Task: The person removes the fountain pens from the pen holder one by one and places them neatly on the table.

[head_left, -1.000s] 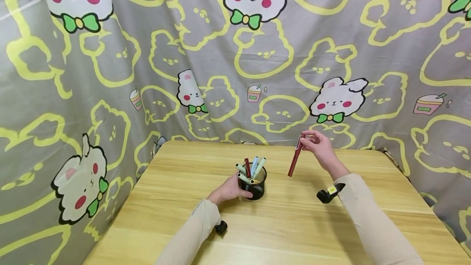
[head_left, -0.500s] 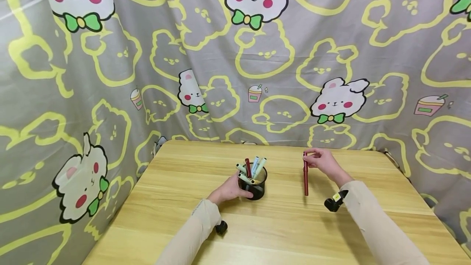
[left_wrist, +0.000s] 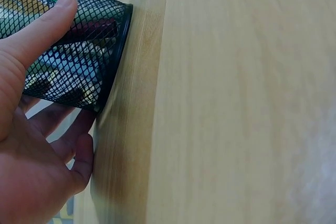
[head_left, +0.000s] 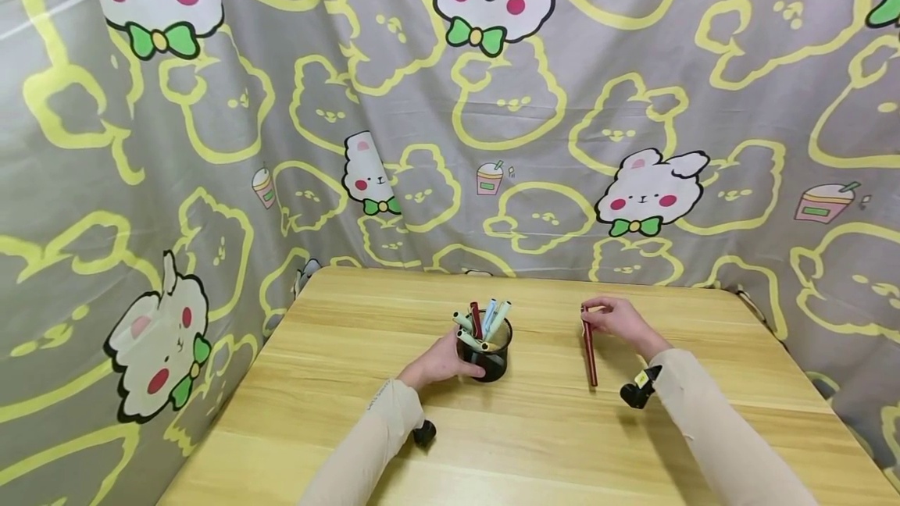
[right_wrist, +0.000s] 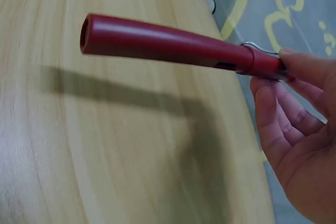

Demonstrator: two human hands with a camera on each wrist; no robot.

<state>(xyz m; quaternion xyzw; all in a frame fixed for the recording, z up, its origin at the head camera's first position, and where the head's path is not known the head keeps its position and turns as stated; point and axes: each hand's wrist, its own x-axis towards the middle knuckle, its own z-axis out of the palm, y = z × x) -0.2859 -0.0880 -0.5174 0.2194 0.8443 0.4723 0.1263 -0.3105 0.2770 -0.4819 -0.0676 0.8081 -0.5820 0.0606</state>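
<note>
On the table stands a black mesh pen holder with several pens in it, pale green, light blue and dark red. My left hand grips its left side; in the left wrist view the thumb lies across the mesh and the other fingers reach round the far side. To the right, my right hand pinches a dark red pen by its clip end, between thumb and fingertips. The pen's other end points down and toward me. Its shadow falls on the wood in the right wrist view.
The wooden table reaches back to a grey curtain with cartoon animals, which also hangs along the left side. A small black camera sits on each wrist, the right one hanging close over the table.
My right hand has moved down and a little right with the red pen, bringing it nearer the table. The left hand and pen holder have stayed in place.
</note>
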